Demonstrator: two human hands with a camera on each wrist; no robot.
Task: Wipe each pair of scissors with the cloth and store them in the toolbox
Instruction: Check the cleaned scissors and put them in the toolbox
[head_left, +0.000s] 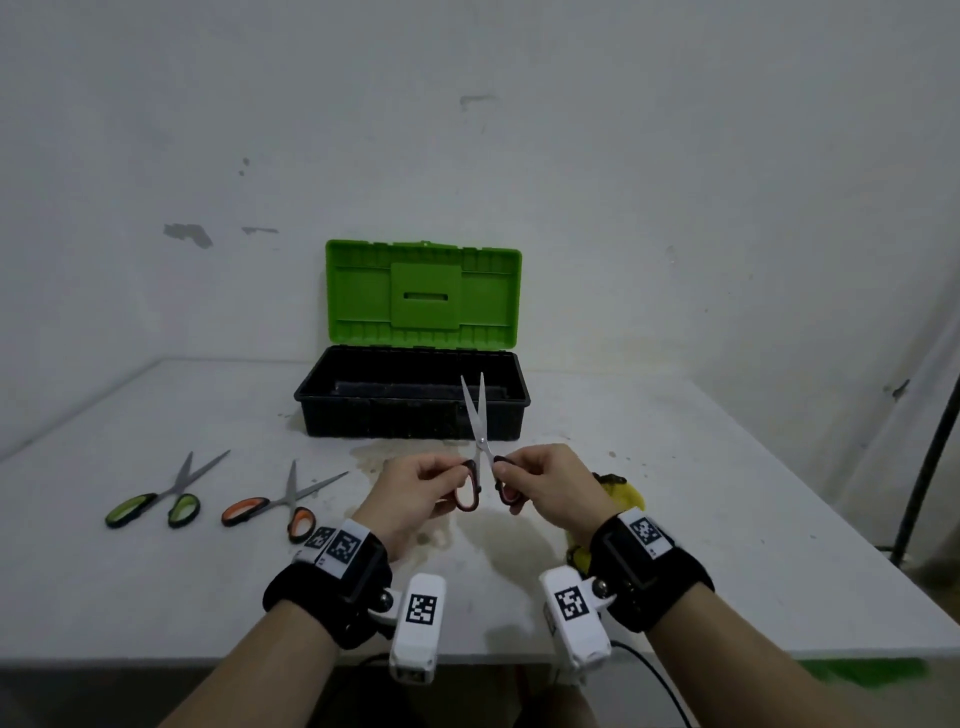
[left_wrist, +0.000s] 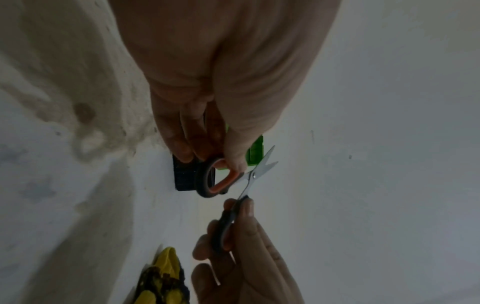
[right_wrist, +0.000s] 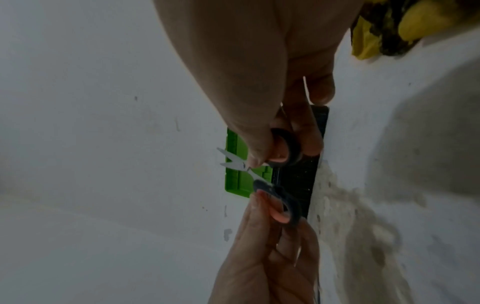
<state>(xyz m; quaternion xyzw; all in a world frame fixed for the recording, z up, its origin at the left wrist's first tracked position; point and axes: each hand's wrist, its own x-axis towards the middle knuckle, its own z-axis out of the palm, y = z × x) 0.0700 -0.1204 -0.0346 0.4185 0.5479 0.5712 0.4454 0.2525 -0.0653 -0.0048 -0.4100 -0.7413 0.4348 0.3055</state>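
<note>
Both hands hold red-handled scissors (head_left: 480, 441) above the table in front of the toolbox (head_left: 413, 410), blades slightly parted and pointing up. My left hand (head_left: 441, 475) pinches the left handle loop (left_wrist: 217, 181). My right hand (head_left: 519, 475) pinches the right loop (right_wrist: 284, 148). Green-handled scissors (head_left: 161, 499) and orange-handled scissors (head_left: 278, 504) lie spread apart on the table at the left. The yellow patterned cloth (head_left: 623, 496) lies on the table under my right wrist, partly hidden. The toolbox is black with its green lid (head_left: 422, 293) standing upright.
The white table (head_left: 753, 519) is stained around the middle, in front of the toolbox. A dark pole (head_left: 930, 452) stands beyond the table's right edge. The wall runs close behind the toolbox.
</note>
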